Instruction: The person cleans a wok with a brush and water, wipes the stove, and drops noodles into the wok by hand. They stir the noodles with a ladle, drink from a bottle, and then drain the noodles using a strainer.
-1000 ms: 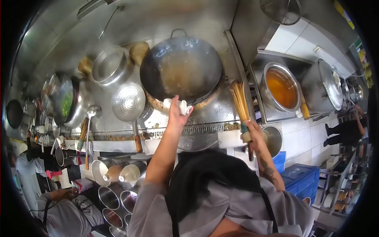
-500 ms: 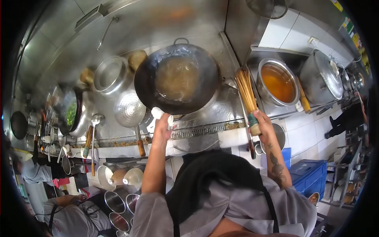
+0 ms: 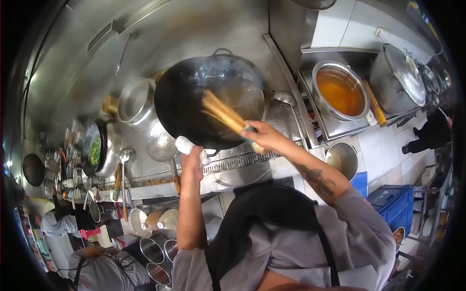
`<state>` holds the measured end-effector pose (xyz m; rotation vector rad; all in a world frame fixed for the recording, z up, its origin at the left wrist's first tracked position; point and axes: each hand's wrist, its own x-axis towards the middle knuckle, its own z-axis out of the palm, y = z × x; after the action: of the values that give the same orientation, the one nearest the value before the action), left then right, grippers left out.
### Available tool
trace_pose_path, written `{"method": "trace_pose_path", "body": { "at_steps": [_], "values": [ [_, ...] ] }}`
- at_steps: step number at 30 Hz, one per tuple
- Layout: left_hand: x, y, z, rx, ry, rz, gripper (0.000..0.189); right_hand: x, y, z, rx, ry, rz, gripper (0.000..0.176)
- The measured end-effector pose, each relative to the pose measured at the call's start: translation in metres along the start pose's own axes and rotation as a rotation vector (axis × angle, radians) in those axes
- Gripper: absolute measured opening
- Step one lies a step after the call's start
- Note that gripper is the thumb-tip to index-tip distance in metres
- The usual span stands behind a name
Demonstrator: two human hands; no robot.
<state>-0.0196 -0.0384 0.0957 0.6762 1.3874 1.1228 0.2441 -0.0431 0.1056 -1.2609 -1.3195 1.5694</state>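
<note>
A large dark wok (image 3: 179, 97) sits tilted on the stove, with murky water (image 3: 245, 101) pooled toward its right side. My left hand (image 3: 193, 159) is closed on a folded white cloth (image 3: 184, 144) at the wok's near rim, beside the near handle. In my right hand (image 3: 264, 135) is a bamboo wok brush (image 3: 224, 112), gripped at its green-bound handle end. The brush's splayed bristles reach over the inside of the wok. Just right of the wok, a ladle (image 3: 285, 98) lies on the metal stovetop.
Left of the wok are a perforated skimmer (image 3: 159, 139) and a steel basin (image 3: 135, 102). A pot of orange-brown liquid (image 3: 340, 92) and a lidded stockpot (image 3: 395, 80) stand at right. Below them is a bucket (image 3: 342, 162). Another person (image 3: 109, 269) is at lower left.
My right hand has swung left, bringing the brush from the stove's right side to over the wok. The wok has tilted left, its water shifting right, and my left hand moved slightly with it.
</note>
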Motion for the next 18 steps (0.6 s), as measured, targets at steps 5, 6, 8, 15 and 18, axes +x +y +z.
{"method": "trace_pose_path", "body": {
  "at_steps": [5,6,8,15,18],
  "values": [
    [-0.004,0.014,0.018,-0.004,0.037,0.101,0.013,0.033,-0.001,0.026,-0.134,0.011,-0.154,0.029],
    [-0.006,0.019,0.024,0.020,0.066,0.168,0.014,0.037,-0.005,0.029,-0.140,0.003,-0.160,0.029],
    [-0.014,0.033,0.033,0.061,0.088,0.126,0.014,0.042,-0.014,0.031,-0.148,0.018,-0.202,0.027],
    [-0.022,0.064,0.055,0.154,0.133,0.116,0.016,0.086,-0.041,0.033,-0.067,-0.008,-0.025,0.029],
    [-0.014,0.067,0.056,0.142,0.096,0.209,0.016,0.115,-0.066,0.020,-0.068,0.012,-0.009,0.033]
  ]
}}
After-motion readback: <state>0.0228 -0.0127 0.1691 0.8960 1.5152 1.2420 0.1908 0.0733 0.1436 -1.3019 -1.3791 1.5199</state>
